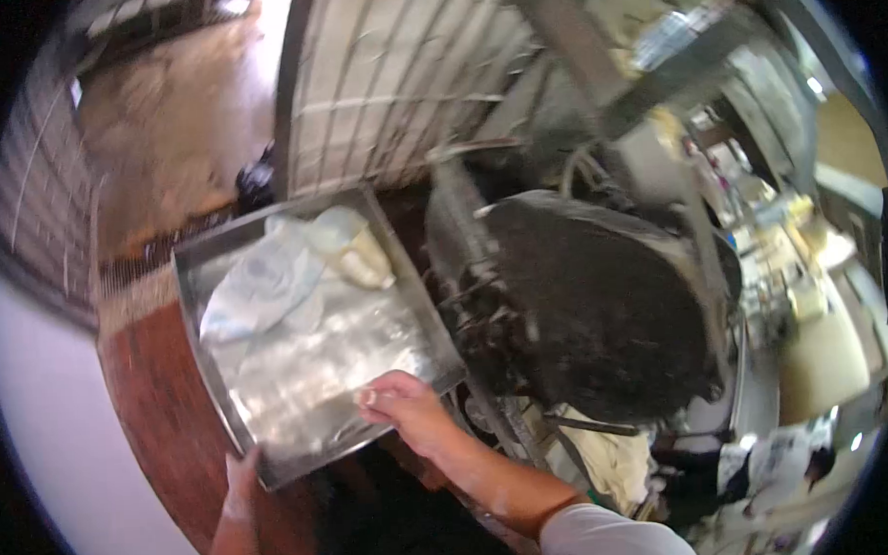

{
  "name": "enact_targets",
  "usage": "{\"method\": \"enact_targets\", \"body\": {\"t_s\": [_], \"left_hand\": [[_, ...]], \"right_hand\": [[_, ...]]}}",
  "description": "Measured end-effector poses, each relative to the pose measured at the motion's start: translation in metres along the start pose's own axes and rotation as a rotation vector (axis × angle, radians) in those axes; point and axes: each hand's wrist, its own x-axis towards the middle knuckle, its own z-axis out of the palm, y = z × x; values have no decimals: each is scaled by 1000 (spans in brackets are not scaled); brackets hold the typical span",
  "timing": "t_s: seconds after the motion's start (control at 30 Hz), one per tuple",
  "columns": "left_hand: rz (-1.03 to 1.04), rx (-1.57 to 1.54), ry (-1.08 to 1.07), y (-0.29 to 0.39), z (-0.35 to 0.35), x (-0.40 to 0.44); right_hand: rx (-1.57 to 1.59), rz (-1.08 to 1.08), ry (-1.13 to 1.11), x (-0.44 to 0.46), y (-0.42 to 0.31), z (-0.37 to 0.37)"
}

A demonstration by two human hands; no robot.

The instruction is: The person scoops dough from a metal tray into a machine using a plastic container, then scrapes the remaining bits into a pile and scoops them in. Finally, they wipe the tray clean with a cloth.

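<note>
A deep rectangular metal tray [311,380] lies in front of me, its base shiny and smeared with something pale. Inside, towards the far left, is a crumpled whitish plastic bag [258,284]. Beside it lies a translucent bag [350,244] with yellowish contents. My left hand [242,472] grips the tray's near left corner, thumb at the rim. Over the tray's near right part, my right hand [399,401] is closed, with its fingertips pinched together. A small pale bit shows at those fingertips, too small to name.
Right of the tray stands a large dark machine [592,302] with a dusty, rounded body. Barred gates [388,84] rise at the back, and a reddish floor [164,385] runs along the left. A person [788,471] is at the far right, near a cluttered counter [781,256].
</note>
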Motion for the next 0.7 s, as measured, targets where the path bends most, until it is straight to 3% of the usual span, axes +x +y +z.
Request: {"method": "enact_targets", "body": {"t_s": [0.03,0.1,0.13,0.23,0.4,0.43,0.5,0.53,0.6,0.67,0.7], "left_hand": [[-97,210,9,77,3,-57],[-166,233,-164,29,-20,-48],[-22,-93,-283,-1,-22,-46],[-324,-71,-216,-33,-56,-49],[-662,-450,-109,-49,-56,-45],[-656,-456,-118,-47,-53,-36],[281,706,-348,-21,-45,-28],[-230,234,-196,-18,-18,-29],[-135,112,-127,24,34,-43],[-170,124,-208,44,57,-39],[-131,148,-210,71,75,-57]], "right_hand": [[140,-74,-19,-29,-37,1],[187,-222,18,-75,-99,-5],[220,-300,7,-95,-127,-16],[228,-744,-69,-157,-210,-47],[96,-1126,361,-229,-331,-123],[76,-1148,443,-232,-351,-135],[42,-1186,439,-220,-385,-175],[14,-1211,523,-211,-401,-188],[-9,-1232,588,-182,-428,-212],[-400,-1200,850,-148,-446,-236],[-402,-1184,838,-136,-450,-244]]}}
